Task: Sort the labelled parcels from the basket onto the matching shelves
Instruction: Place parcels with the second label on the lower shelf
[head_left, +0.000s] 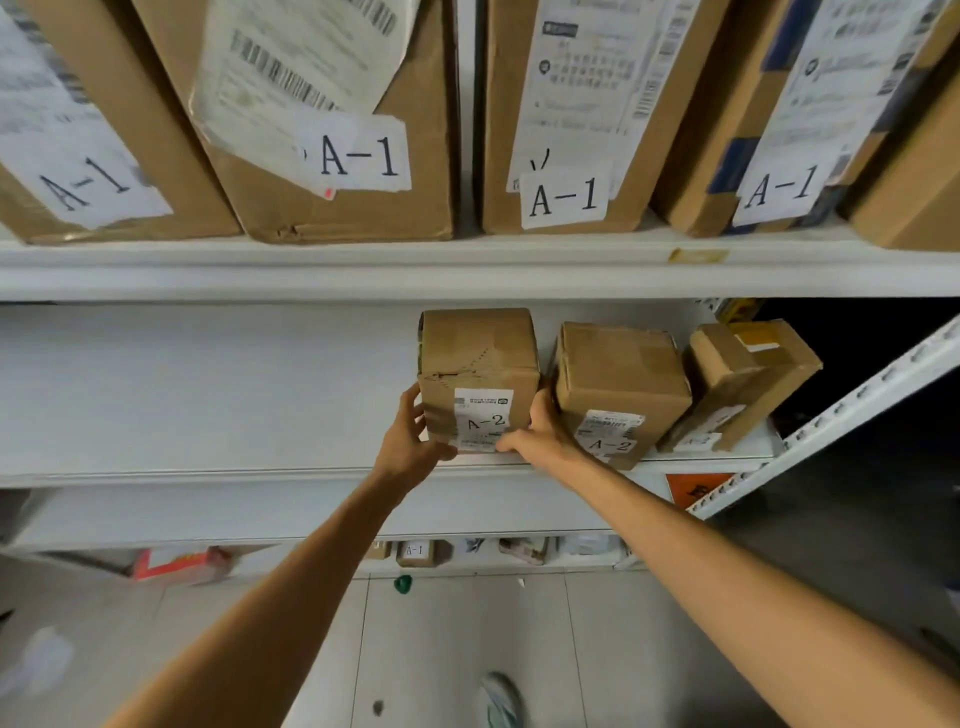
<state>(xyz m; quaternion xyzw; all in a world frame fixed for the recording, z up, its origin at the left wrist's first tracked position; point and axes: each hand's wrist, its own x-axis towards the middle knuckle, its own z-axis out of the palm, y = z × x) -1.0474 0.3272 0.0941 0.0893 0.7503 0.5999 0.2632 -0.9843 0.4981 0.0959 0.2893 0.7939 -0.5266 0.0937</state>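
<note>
A small cardboard parcel labelled A-2 (478, 374) stands on the white middle shelf (208, 395). My left hand (410, 441) grips its lower left side, fingers curled round the edge. My right hand (540, 436) holds its lower right corner, thumb across the label. To its right stands a second A-2 parcel (621, 384), then a third tilted parcel (743, 379) whose label I cannot read. The basket is out of view.
Several large cardboard boxes labelled A-1 (358, 150) fill the upper shelf (467, 270). A perforated shelf upright (852, 395) slants at the right. Small items lie on the lowest shelf (415, 553). Tiled floor (467, 649) below, with my shoe (501, 699).
</note>
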